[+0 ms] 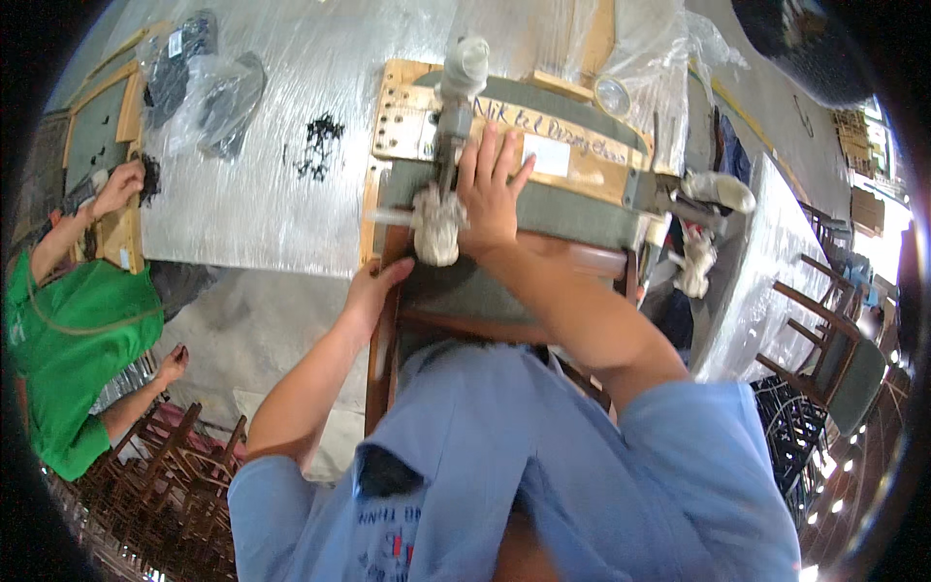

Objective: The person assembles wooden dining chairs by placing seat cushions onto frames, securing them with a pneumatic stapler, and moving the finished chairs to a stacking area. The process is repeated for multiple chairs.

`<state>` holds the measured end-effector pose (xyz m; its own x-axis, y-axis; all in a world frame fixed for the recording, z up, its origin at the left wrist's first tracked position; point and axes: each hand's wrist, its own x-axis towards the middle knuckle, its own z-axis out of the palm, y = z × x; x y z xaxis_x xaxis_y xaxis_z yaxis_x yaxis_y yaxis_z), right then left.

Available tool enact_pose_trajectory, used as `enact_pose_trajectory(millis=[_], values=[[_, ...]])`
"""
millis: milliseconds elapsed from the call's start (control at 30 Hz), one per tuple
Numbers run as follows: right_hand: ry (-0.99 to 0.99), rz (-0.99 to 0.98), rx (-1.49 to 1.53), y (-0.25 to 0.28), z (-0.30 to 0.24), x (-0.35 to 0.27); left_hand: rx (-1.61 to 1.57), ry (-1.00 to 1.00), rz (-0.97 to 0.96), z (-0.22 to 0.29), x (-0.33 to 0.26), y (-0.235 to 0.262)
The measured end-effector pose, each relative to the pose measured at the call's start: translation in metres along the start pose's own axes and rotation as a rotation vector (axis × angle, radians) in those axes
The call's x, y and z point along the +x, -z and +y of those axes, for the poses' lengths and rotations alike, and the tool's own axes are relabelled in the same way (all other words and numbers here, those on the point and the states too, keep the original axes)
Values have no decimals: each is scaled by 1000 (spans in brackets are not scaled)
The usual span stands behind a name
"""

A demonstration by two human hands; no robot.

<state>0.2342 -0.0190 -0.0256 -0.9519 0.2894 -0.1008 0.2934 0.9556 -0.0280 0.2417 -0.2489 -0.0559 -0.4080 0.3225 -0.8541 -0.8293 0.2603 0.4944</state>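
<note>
In front of me a dark brown wooden chair (380, 373) with a grey-green padded seat lies against a wooden board jig (596, 177) that bears handwriting and a white label. My left hand (369, 296) grips the chair's left rail, thumb on top. Fingers spread, my right hand (492, 199) lies flat over the jig's near edge, beside a metal clamp (451, 136). Wrapped padding covers both ends of that clamp. A second clamp (713, 194), padded too, sits at the jig's right end. Where the clamp's near end meets the chair is partly hidden.
Film covers the worktable (262, 209), which carries a pile of black screws (317, 145) and plastic bags (204, 92). At left, a co-worker in a green shirt (92, 335) handles another wooden jig (126, 223). Chairs (824, 349) stand at right; stacked chair frames (175, 475) fill the lower left.
</note>
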Motion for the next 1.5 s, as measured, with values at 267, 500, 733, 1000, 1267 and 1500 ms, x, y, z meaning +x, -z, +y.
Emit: enact_pose_trajectory(millis=[267, 500, 733, 1000, 1267, 1500], values=[[28, 161, 122, -7, 6, 8, 28, -18, 70, 13, -8, -3], [61, 346, 1320, 121, 11, 69, 41, -101, 14, 2, -1, -2], [27, 197, 519, 169, 8, 147, 102, -138, -82, 3, 8, 5], [-259, -17, 789, 112, 5, 200, 116, -233, -14, 0, 18, 1], [-619, -298, 1459, 93, 1, 203, 175, -267, -22, 1, 14, 2], [-636, -158, 1541, 28, 29, 236, 97, -190, -112, -6, 27, 10]])
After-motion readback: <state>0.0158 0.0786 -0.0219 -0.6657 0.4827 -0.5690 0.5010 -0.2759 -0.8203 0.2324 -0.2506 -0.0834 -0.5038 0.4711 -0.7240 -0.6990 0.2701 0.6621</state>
